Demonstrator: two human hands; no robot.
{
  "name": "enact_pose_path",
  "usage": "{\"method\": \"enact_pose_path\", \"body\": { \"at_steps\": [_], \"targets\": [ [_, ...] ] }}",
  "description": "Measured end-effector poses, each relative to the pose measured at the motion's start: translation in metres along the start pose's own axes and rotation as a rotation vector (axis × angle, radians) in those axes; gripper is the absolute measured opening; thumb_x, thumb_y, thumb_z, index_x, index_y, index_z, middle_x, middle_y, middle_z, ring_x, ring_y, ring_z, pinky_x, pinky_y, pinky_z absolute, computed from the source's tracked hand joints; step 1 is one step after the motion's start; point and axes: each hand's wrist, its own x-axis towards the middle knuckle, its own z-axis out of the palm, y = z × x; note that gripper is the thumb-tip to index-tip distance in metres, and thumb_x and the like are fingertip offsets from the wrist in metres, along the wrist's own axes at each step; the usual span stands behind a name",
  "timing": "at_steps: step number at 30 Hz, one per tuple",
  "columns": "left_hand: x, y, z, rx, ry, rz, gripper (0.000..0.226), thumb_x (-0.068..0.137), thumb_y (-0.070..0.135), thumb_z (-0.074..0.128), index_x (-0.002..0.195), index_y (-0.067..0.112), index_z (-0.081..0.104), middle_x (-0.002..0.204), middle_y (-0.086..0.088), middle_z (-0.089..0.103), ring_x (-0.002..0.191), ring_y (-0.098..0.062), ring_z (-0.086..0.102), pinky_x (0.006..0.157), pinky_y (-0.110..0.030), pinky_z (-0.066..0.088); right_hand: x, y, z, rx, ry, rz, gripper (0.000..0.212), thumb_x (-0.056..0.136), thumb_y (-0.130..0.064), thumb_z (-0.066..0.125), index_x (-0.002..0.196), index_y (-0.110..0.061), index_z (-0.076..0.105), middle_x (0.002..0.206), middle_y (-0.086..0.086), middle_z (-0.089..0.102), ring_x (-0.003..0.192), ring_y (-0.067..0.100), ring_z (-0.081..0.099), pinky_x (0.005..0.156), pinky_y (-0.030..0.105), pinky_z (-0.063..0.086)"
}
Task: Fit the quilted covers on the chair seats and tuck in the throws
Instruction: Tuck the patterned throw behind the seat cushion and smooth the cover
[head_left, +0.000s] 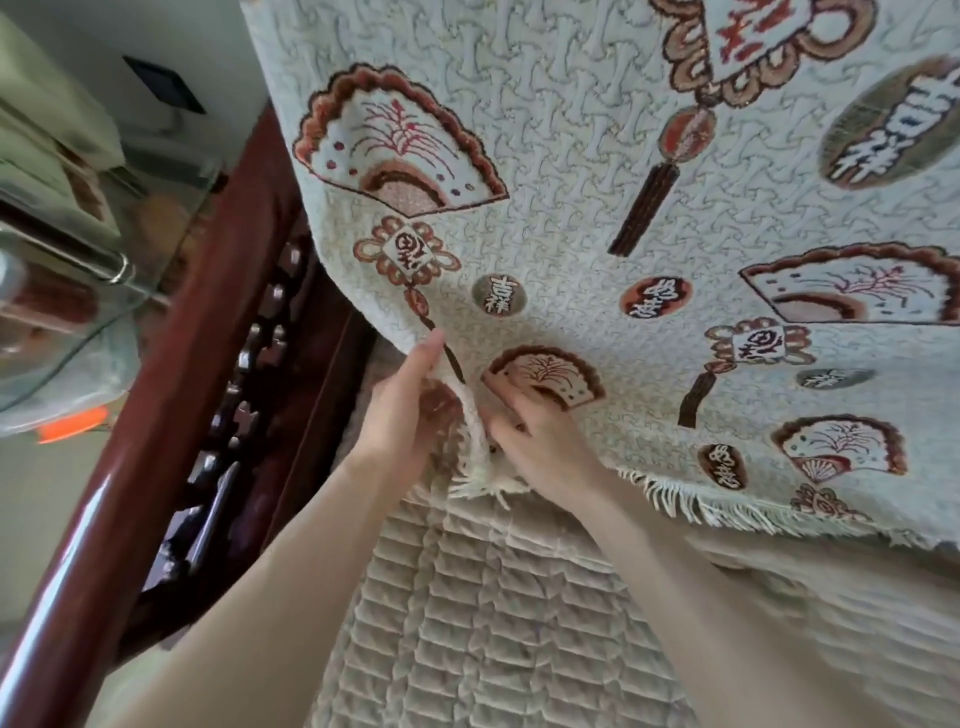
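A cream woven throw (597, 171) with brown fan and knot motifs hangs over the chair back; its fringed hem ends just above the seat. A beige quilted cover (467, 613) lies on the seat below it. My left hand (402, 415) grips the throw's lower left corner, thumb up along the fabric edge. My right hand (540, 436) pinches the same gathered fold from the right, fingers curled into the cloth. Between the two hands the corner bunches into a ridge with fringe (478, 480) below.
The dark red carved wooden armrest (171, 395) runs diagonally along the left, with open fretwork under its rail. Beyond it stands a glass-topped side table (78, 291) with blurred items on and under it. A pale wall with a dark switch plate (163, 85) is behind.
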Motion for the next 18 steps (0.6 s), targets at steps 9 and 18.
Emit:
{"method": "enact_pose_path", "body": {
  "at_steps": [9, 18],
  "targets": [
    [-0.006, -0.001, -0.023, 0.459, 0.337, 0.245, 0.034, 0.080, 0.040, 0.076, 0.081, 0.006, 0.074, 0.082, -0.008, 0.074, 0.086, -0.022, 0.070, 0.082, -0.040, 0.056, -0.003, 0.009, 0.009, 0.045, 0.016, 0.075, 0.055, 0.095, -0.065, 0.028, 0.148, -0.052, 0.017, 0.160, -0.017, -0.009, 0.149, 0.019, -0.008, 0.118, 0.057, -0.004],
    [-0.020, -0.038, -0.038, 1.249, 0.499, 0.342, 0.064, 0.090, 0.033, 0.062, 0.147, 0.030, 0.032, 0.156, -0.017, -0.006, 0.138, -0.037, 0.011, 0.107, -0.053, 0.025, 0.008, 0.009, 0.024, -0.240, 0.056, 0.015, 0.056, 0.100, -0.056, 0.023, 0.152, -0.042, 0.009, 0.161, -0.010, -0.012, 0.148, 0.023, -0.016, 0.116, 0.052, -0.010]
  ]
}}
